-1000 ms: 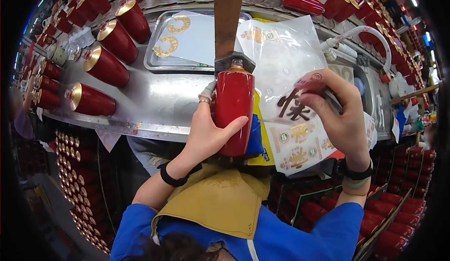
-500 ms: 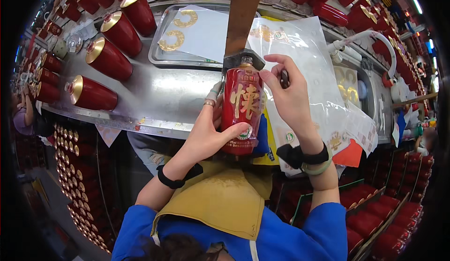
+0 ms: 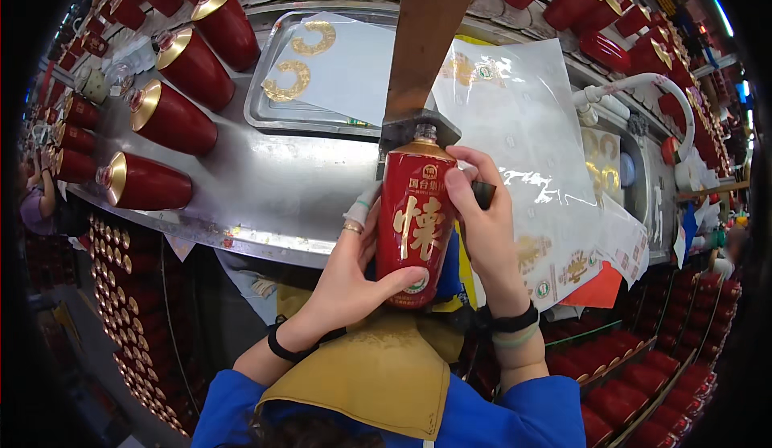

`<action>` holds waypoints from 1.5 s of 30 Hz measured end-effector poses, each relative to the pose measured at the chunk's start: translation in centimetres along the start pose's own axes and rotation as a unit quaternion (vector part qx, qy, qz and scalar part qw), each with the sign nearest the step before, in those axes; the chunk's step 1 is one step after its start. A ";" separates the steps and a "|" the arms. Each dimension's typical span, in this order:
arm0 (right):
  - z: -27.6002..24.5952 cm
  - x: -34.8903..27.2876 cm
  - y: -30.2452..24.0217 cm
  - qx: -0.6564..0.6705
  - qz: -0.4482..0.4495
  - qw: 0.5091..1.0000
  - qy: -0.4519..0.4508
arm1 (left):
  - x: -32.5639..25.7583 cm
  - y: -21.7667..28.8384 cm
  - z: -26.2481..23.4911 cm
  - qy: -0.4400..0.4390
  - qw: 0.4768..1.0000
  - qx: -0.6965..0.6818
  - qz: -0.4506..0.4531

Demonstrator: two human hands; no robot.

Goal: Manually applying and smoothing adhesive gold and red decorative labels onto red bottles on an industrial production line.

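Note:
A red liquor bottle (image 3: pixel 414 227) with a gold shoulder, clear bare neck and gold lettering leans upright in front of me, its neck by a dark block (image 3: pixel 438 126). My left hand (image 3: pixel 362 263) is closed round its left side and lower front, thumb across the round green-and-white emblem; one finger is wrapped in white. At the upper right side, the thumb and forefinger of my right hand (image 3: pixel 486 227) touch the bottle. That hand is closed and has a small dark stick-like tool (image 3: pixel 483 195) tucked in it; the tool's far end is hidden.
Several red bottles (image 3: pixel 173 118) stand on the steel bench to the left. A metal tray (image 3: pixel 261 114) carries white sheet with gold curved pieces. Right of the brown upright board (image 3: pixel 426 38) lies clear film (image 3: pixel 531 126) with stickers. A white pipe (image 3: pixel 635 82) arches beyond.
The bottle has come nearer and turned more upright, its shoulder now gold and clear of the film's shine. My right hand has moved down from near the neck to the bottle's side.

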State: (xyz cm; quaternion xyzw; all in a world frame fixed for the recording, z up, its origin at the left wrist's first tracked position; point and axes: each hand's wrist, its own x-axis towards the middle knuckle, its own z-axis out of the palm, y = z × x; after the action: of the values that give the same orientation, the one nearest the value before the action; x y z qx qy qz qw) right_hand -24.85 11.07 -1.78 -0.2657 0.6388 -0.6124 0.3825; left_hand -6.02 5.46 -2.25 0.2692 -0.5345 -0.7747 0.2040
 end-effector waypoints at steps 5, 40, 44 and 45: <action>-0.1 -1.1 0.3 -0.049 -0.026 0.998 -0.023 | 0.2 -0.1 0.1 0.002 1.000 -0.001 -0.011; 0.2 -1.1 -0.3 -0.044 -0.002 0.999 -0.013 | 0.8 0.0 -0.2 -0.013 1.000 -0.024 -0.008; 0.2 -1.0 -0.3 -0.056 -0.007 0.998 -0.011 | 0.8 0.1 -0.1 -0.011 1.000 -0.021 -0.012; 0.2 -1.1 -0.2 -0.062 -0.014 0.998 -0.010 | 0.8 0.1 -0.1 -0.011 1.000 -0.024 -0.012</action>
State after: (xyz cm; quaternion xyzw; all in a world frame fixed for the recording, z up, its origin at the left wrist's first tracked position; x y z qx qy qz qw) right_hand -24.12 11.84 -1.44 -0.3044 0.6675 -0.5744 0.3630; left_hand -6.60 4.88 -2.30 0.2625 -0.5143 -0.7927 0.1954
